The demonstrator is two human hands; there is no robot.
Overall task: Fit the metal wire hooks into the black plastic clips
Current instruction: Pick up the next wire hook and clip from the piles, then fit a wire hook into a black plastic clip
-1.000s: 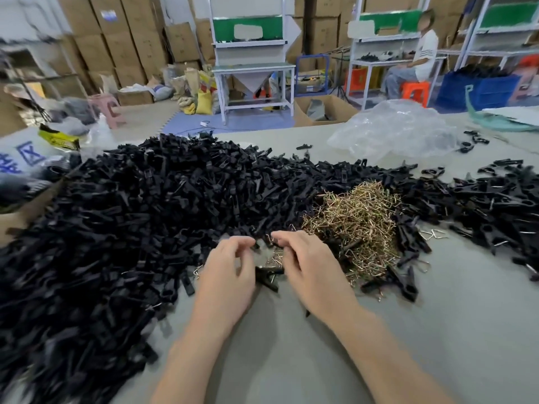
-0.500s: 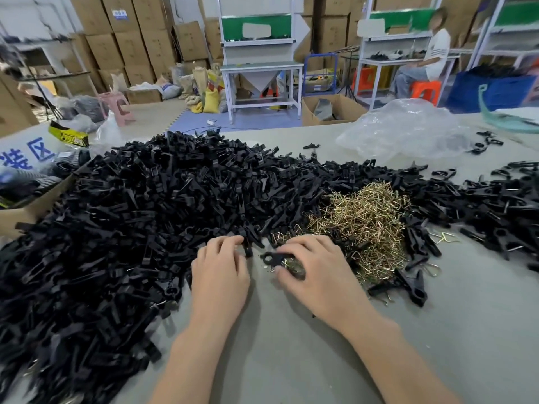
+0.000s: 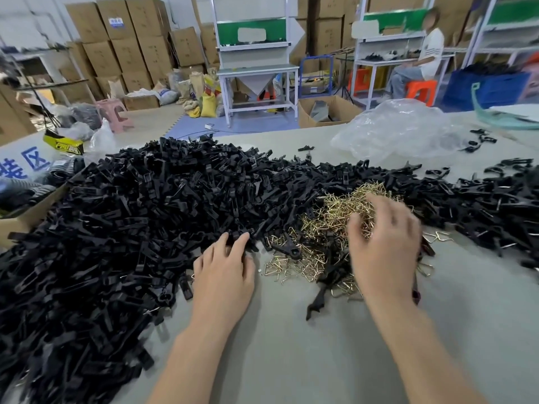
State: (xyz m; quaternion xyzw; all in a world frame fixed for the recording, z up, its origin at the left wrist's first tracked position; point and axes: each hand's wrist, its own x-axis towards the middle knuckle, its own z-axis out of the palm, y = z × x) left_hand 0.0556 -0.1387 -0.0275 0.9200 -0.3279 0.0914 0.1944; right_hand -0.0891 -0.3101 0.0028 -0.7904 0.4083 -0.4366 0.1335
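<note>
Bright, even indoor light falls from overhead, leaving only faint, soft shadows on the grey desk (image 3: 291, 360) in front of the heap of wire hooks (image 3: 326, 217). The right hand (image 3: 385, 252), over the heap, is smeared by motion blur. Far behind the heap, the shelving uprights (image 3: 214, 53) bow with wide-angle distortion, and the cartons (image 3: 128, 39) look soft.

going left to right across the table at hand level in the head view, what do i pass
cardboard box → big heap of black clips → left hand → pile of wire hooks → right hand → smaller spread of black clips
</note>
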